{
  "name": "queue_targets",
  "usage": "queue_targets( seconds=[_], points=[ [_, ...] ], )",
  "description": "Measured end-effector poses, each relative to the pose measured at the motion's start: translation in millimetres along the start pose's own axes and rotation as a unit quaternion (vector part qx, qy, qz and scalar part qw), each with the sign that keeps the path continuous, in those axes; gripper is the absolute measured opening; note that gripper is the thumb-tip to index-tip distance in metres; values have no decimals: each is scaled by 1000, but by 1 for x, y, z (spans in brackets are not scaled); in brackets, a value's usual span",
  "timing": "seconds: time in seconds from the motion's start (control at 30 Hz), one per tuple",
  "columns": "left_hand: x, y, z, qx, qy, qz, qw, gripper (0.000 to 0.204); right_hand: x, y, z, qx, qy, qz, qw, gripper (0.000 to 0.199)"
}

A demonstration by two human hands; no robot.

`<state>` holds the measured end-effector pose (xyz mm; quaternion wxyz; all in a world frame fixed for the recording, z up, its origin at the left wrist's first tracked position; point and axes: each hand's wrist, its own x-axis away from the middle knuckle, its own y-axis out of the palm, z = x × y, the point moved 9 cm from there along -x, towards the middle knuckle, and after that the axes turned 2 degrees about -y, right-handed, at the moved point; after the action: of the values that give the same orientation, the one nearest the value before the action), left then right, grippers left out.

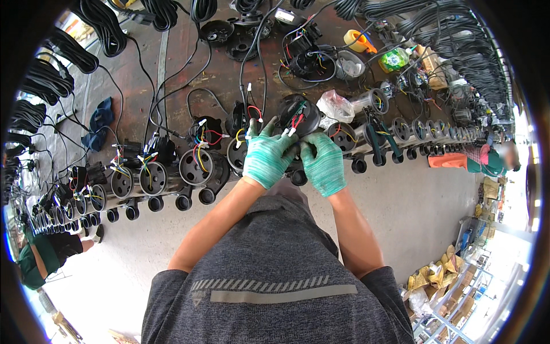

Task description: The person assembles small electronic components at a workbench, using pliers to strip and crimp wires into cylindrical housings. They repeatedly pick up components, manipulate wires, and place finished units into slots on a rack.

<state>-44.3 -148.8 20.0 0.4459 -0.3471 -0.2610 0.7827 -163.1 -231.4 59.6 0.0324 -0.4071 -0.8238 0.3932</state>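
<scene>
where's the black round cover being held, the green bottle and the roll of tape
black round cover (302, 114): head view, on its dark top face above the gloved hands
green bottle (393, 59): head view, on its green body
roll of tape (355, 40): head view, on the roll's pale outer band

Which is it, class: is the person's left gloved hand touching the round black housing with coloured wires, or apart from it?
Touching. The head view shows the left hand with its fingers wrapped against the black housing.

1. Workshop / assembly line: long workbench (172, 69) with a row of black pump housings (195, 167), loose coloured wires
2. Bundled black cables (57, 80) along bench, stock shelves (458, 309) at lower right
</scene>
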Motion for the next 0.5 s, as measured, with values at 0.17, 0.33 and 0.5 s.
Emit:
queue_targets(
  seconds=[0.17,0.33,0.5],
  points=[
    [1,0,-4,28,16,12,999,35,1,1,0,-8,14,2,1000,11],
    [0,1,-3,-8,20,-10,1000,35,4,11,10,-20,94,-35,995,13],
    [2,0,-3,2,36,3,999,34,24,32,43,-296,377,-118,870,22]
  ],
)
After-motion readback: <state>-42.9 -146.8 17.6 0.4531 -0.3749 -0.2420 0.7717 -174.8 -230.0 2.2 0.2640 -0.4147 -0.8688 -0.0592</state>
